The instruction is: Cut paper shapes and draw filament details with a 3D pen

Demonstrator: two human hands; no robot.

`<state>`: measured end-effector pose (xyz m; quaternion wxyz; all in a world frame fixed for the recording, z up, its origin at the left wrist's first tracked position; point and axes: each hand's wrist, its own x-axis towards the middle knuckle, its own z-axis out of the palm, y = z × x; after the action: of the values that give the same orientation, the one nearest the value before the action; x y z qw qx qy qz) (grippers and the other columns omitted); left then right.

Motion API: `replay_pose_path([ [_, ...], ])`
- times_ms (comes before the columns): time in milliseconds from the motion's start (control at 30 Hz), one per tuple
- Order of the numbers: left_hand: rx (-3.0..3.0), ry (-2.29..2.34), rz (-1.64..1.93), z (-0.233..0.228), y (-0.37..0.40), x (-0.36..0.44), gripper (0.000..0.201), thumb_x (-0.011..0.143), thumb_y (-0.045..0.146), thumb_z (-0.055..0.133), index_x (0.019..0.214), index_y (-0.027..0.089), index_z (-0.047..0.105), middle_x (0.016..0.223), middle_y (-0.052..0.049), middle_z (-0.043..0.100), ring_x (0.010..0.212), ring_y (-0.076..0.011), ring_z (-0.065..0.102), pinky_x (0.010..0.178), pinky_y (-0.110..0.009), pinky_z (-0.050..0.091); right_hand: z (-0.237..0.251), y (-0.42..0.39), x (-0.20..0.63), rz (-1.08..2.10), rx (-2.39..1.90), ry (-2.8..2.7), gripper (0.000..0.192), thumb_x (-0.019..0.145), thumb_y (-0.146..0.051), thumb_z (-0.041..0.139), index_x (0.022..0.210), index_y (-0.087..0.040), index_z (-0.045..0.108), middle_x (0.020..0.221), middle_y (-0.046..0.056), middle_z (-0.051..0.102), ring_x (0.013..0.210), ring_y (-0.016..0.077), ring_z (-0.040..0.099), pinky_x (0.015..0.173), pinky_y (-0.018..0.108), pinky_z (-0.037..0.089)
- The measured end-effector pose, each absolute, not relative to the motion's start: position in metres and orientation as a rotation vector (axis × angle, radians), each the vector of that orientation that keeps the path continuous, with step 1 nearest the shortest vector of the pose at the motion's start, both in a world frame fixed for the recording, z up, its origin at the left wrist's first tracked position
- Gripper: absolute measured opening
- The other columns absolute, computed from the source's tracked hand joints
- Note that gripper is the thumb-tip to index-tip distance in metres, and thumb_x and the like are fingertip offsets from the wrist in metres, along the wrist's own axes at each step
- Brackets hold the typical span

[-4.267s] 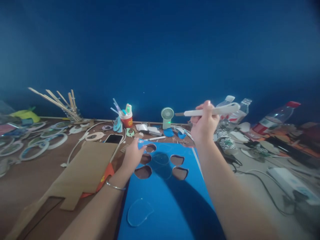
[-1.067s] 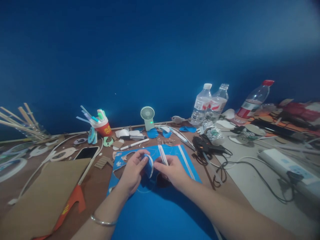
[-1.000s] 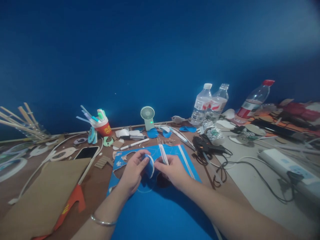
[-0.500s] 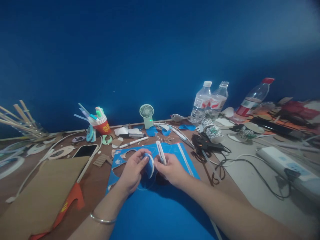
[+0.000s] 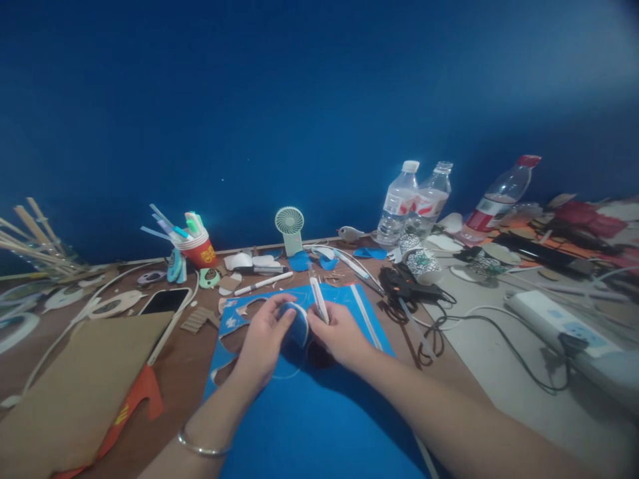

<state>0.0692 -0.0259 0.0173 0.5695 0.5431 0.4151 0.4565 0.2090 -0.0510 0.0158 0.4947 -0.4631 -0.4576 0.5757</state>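
Note:
Between the fingers and thumb of my left hand (image 5: 264,336) is a blue cut-out piece (image 5: 300,324) with a pale edge, held up off the sheet. My right hand (image 5: 344,339) grips a white utility knife (image 5: 318,299), its blade end pointing up and away from me. The right fingertips are close beside the piece; whether they touch it I cannot tell. Under both hands lies a blue sheet (image 5: 319,426) with rounded holes cut along its left side and faint drawn outlines.
On the left are brown cardboard (image 5: 84,392), a phone (image 5: 164,301) and a red cup (image 5: 200,251) of pens. A small fan (image 5: 289,226) stands at the back. Plastic bottles (image 5: 397,206), a glue gun (image 5: 407,286) and a white power strip (image 5: 564,326) with cables are on the right.
The blue piece has turned so that more of its blue face shows. Both hands stay close together, and the view has shifted slightly.

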Motion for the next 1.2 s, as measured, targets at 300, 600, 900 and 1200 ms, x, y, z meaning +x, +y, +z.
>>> replay_pose_path([
  [300, 1.698, 1.214, 1.065, 0.022, -0.031, 0.071, 0.042, 0.070, 0.031, 0.066, 0.111, 0.025, 0.058, 0.115, -0.008, 0.051, 0.104, -0.0239, 0.051, 0.081, -0.029, 0.045, 0.015, -0.051, 0.211, 1.153, -1.168, -1.297, 0.008, 0.076, -0.024, 0.047, 0.070, -0.017, 0.047, 0.058, -0.006, 0.042, 0.053, 0.0094, 0.037, 0.050, 0.021, 0.032],
  [600, 1.484, 0.984, 1.021, 0.015, -0.026, 0.070, 0.038, 0.069, 0.020, 0.064, 0.105, 0.018, 0.053, 0.099, -0.007, 0.062, 0.087, -0.0217, 0.062, 0.075, -0.031, 0.050, 0.010, -0.054, 0.208, 1.061, -1.259, -1.419, 0.003, 0.073, -0.019, 0.047, 0.070, -0.018, 0.048, 0.059, -0.004, 0.048, 0.053, 0.0103, 0.042, 0.049, 0.021, 0.032],
  [900, 1.491, 0.958, 1.053, 0.017, -0.029, 0.073, 0.039, 0.068, 0.015, 0.062, 0.106, 0.018, 0.053, 0.107, -0.007, 0.058, 0.093, -0.0202, 0.059, 0.079, -0.028, 0.049, 0.011, -0.053, 0.209, 1.004, -1.362, -1.372, 0.007, 0.075, -0.023, 0.045, 0.070, -0.018, 0.047, 0.057, -0.004, 0.046, 0.052, 0.0106, 0.042, 0.048, 0.021, 0.031],
  [1200, 1.411, 0.848, 1.031, 0.019, -0.030, 0.072, 0.041, 0.069, 0.018, 0.063, 0.108, 0.014, 0.053, 0.111, -0.011, 0.058, 0.096, -0.0231, 0.059, 0.082, -0.032, 0.048, 0.008, -0.046, 0.215, 0.797, -1.490, -1.333, 0.010, 0.073, -0.026, 0.045, 0.067, -0.018, 0.047, 0.056, -0.004, 0.046, 0.053, 0.0123, 0.044, 0.049, 0.021, 0.032],
])
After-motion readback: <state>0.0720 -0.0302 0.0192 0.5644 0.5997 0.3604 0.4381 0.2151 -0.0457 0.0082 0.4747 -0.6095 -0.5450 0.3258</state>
